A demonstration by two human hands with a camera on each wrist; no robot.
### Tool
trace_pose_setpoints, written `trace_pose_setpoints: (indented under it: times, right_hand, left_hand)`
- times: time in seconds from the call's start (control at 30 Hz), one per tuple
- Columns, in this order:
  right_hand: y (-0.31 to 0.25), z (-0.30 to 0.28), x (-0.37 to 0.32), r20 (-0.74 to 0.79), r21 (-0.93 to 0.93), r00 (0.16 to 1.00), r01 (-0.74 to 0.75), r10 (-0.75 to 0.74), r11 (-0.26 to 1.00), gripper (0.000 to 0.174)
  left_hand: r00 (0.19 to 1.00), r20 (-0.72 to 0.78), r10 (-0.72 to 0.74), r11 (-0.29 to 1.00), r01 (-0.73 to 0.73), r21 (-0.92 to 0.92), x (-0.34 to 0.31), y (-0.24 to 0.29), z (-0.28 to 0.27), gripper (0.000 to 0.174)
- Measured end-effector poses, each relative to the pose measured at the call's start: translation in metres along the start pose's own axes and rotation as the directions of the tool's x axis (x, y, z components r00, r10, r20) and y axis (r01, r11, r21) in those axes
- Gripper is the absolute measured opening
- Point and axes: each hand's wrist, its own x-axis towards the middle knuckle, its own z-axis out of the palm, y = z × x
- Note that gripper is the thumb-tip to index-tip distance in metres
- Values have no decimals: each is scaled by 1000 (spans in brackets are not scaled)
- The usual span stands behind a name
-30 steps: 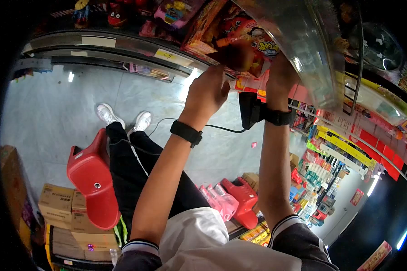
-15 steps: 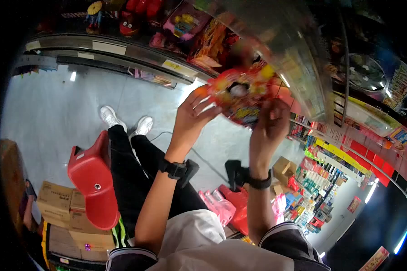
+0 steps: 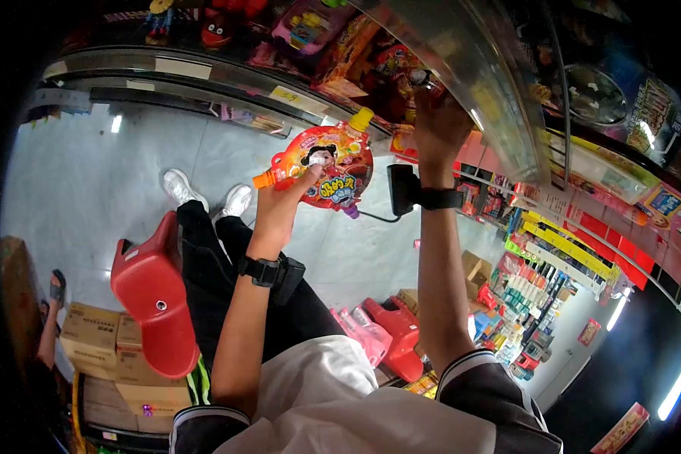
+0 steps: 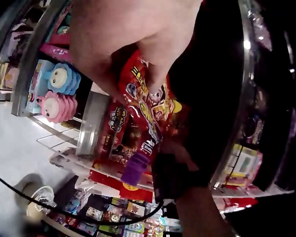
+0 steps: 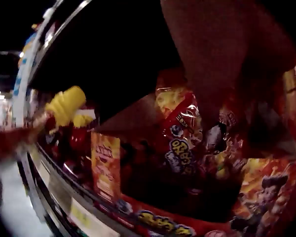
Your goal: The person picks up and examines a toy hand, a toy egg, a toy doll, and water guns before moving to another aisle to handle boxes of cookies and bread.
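Note:
My left hand [image 3: 280, 208] grips a round, flat red pouch [image 3: 340, 163] with a cartoon face and yellow, orange and purple caps, its thumb across the front. In the left wrist view the same pouch [image 4: 143, 111] hangs below the fingers, purple cap [image 4: 134, 169] lowest. My right hand [image 3: 440, 125] reaches into an open display box [image 3: 346, 57] on the shelf. Similar red pouches [image 5: 182, 133] lie in it, right at the fingers in the right wrist view. Shadow and the clear panel partly hide those fingertips, so I cannot tell whether they pinch a pouch.
A clear plastic panel [image 3: 461, 68] overhangs the right hand. The shelf edge [image 3: 181, 69] with price tags runs left. Toys [image 3: 216, 32] stand on the shelf. Below are a red stool [image 3: 155, 295] and cardboard boxes [image 3: 91, 333] on a grey floor [image 3: 121, 189]. A cable hangs near the hands.
Half a second ago both hands were at the pouch in front of the box. Now the left hand alone holds it, further left, and the right hand has gone back into the box.

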Motion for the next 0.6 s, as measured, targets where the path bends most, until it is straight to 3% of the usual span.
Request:
trace_pose_setpoints:
  times: [0.13,0.33,0.4,0.47,0.5,0.6]
  right_hand:
    - [-2,-4,7,-41,116,996,-68,74,991,25]
    - [-15,-19,9,102,158,945,-324,311,933,20]
    - [-17,-17,-1,54,126,943,-334,330,934,19]
    - [-2,-4,-14,-154,-52,968,-207,196,977,18]
    - [-15,-14,-10,-158,115,977,-123,141,986,19]
    - [-32,-28,-25,-163,263,948,-225,273,938,34]
  left_hand:
    - [1000,12,15,995,-16,99,-1,10,-1,36]
    - [996,63,65,983,-75,169,4,20,-1,33]
    - [997,54,53,983,-62,172,-1,22,-7,33]
    - [999,25,23,983,-28,180,-2,28,-4,33]
    - [1000,17,-3,974,-1,226,-3,34,-4,32]
    - [998,17,58,977,-60,204,-10,38,-3,31]
